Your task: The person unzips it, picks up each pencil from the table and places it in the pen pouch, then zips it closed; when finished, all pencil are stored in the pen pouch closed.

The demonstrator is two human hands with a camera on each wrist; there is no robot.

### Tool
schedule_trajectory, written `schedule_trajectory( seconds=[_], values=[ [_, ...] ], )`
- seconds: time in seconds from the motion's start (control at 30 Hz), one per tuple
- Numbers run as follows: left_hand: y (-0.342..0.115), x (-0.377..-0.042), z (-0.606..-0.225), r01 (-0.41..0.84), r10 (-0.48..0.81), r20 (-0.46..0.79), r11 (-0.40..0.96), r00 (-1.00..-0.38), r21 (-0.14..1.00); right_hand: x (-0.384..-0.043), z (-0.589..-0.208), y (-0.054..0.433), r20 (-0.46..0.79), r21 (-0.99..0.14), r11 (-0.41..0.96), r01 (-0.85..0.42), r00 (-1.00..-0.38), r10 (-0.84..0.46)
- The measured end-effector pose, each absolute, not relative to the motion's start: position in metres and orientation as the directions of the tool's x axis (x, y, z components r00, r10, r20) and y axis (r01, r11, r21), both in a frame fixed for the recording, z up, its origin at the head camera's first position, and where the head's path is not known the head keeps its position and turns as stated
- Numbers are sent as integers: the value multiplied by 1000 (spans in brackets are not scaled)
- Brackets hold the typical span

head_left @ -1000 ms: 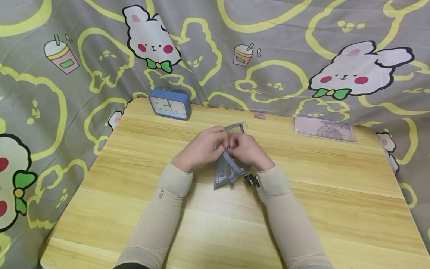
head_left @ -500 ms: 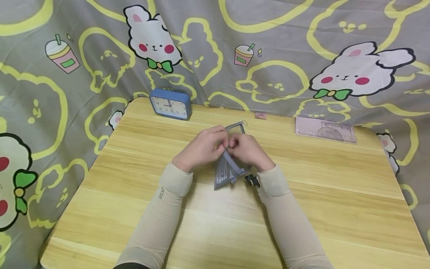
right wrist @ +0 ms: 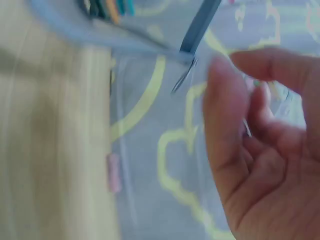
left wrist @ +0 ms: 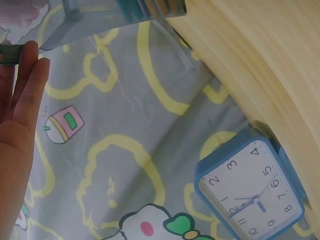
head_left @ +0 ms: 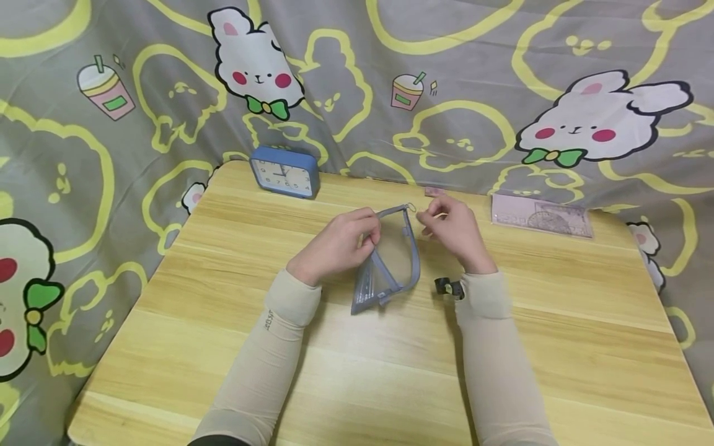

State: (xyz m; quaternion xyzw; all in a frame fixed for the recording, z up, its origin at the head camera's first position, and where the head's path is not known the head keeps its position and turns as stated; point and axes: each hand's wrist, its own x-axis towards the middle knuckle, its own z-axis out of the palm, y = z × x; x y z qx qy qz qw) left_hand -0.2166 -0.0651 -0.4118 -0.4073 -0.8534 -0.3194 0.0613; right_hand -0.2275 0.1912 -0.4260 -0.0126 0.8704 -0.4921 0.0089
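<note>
My left hand (head_left: 346, 238) pinches the upper edge of a grey see-through zip pouch (head_left: 365, 291) with grey trim, held over the middle of the table. In the left wrist view, teal and orange strips show through the pouch (left wrist: 95, 25). A thin metal ring (head_left: 411, 207) hangs at its far corner. My right hand (head_left: 454, 229) is just right of that corner, its fingers loosely curled. In the right wrist view, the ring (right wrist: 184, 76) hangs a little apart from the thumb and forefinger, and nothing shows gripped between them.
A blue alarm clock (head_left: 284, 173) stands at the back left of the wooden table (head_left: 558, 322). Along the back edge lie a small pink piece (head_left: 432, 192) and a pink printed note (head_left: 541, 215). A patterned grey curtain (head_left: 334, 80) hangs behind the table.
My right hand has left the pouch's upper edge beside the left hand and moved right and away from me, toward the ringed corner. The pouch's right side has spread into fuller view.
</note>
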Motion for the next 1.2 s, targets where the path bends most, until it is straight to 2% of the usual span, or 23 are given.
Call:
schedule_trajectory(
  seconds=[0.13, 0.33, 0.5, 0.83, 1.07, 1.2],
  values=[
    [-65, -216, -412, 735, 657, 366, 459, -659, 499, -234, -439, 198, -13, -881, 472, 31, -999, 41],
    [-65, -214, -411, 742, 662, 375, 442, -649, 504, -240, -458, 189, -58, -927, 374, 31, -996, -63],
    [-64, -214, -408, 754, 667, 389, 429, -636, 497, -242, -459, 185, -42, -945, 326, -11, -987, -154],
    [-63, -215, -408, 748, 668, 382, 421, -638, 513, -242, -455, 186, 45, -982, 175, -71, -988, -149],
    [-63, -215, -410, 753, 671, 387, 416, -632, 510, -241, -453, 188, -25, -997, 75, 6, -967, -253],
    [-62, -215, -410, 754, 671, 389, 415, -631, 509, -240, -454, 190, -28, -998, 56, 14, -968, -250]
  ],
)
